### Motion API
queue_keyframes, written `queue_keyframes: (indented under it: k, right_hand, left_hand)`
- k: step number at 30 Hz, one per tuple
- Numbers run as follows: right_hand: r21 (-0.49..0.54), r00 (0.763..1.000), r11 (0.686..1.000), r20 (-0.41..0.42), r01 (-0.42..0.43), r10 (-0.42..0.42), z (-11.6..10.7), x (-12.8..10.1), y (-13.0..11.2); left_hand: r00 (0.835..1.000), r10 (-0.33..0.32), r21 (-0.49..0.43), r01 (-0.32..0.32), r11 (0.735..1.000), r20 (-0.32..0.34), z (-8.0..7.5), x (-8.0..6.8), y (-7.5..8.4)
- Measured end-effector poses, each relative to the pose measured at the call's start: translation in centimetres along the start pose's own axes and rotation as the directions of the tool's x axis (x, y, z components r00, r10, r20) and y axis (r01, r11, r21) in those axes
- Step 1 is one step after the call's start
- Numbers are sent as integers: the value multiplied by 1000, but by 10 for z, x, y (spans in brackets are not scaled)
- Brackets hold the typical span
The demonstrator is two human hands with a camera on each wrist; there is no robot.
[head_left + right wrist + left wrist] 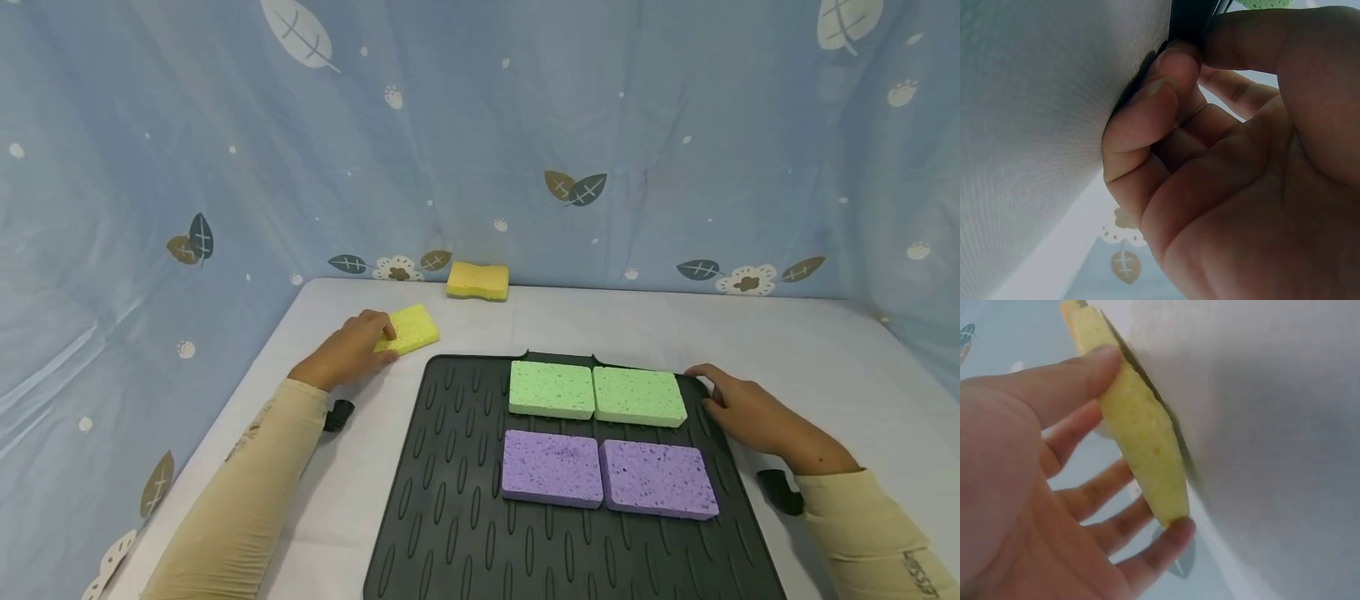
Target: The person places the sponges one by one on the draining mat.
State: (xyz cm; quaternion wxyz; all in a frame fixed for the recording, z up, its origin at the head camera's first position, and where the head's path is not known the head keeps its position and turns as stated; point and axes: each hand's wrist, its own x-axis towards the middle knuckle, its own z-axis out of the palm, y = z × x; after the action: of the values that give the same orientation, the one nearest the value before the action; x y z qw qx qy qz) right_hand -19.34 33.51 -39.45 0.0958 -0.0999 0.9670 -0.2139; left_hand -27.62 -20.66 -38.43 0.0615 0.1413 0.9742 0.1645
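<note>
My left hand (356, 346) grips a yellow sponge (411, 328) on the white table, left of the mat's far corner. In the left wrist view the thumb lies on the near side of the sponge (1141, 431) and the fingers reach behind it. At the far right corner of the black ribbed mat (457, 475), my right hand (753, 417) holds the edge. Its thumb and curled fingers meet at the dark rim (1191, 25) in the right wrist view. On the mat lie two green sponges (551, 389) and, nearer me, two purple sponges (552, 467).
Another yellow sponge (477, 281) with a wavy side stands at the back edge of the white table (810, 350). A blue curtain (480, 125) with leaf prints hangs behind and to both sides.
</note>
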Motion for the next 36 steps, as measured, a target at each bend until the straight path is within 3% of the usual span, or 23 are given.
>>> queue_keyframes:
  k: [6, 15, 23, 36]
  right_hand:
    - [0, 1000, 1000, 2, 0, 0, 1, 1, 1]
    - [-6, 1000, 1000, -6, 3, -3, 1, 1, 2]
    - [-5, 1000, 1000, -8, 3, -3, 1, 1, 1]
    - [-7, 1000, 1000, -11, 6, -6, 2, 1, 2]
  left_hand:
    - [995, 93, -27, -94, 995, -36, -3, -2, 8]
    - [978, 205, -68, -207, 976, -28, -3, -7, 29]
    - [950, 309, -54, -311, 949, -39, -3, -14, 45]
    - [940, 339, -122, -333, 935, 35, 5, -15, 59]
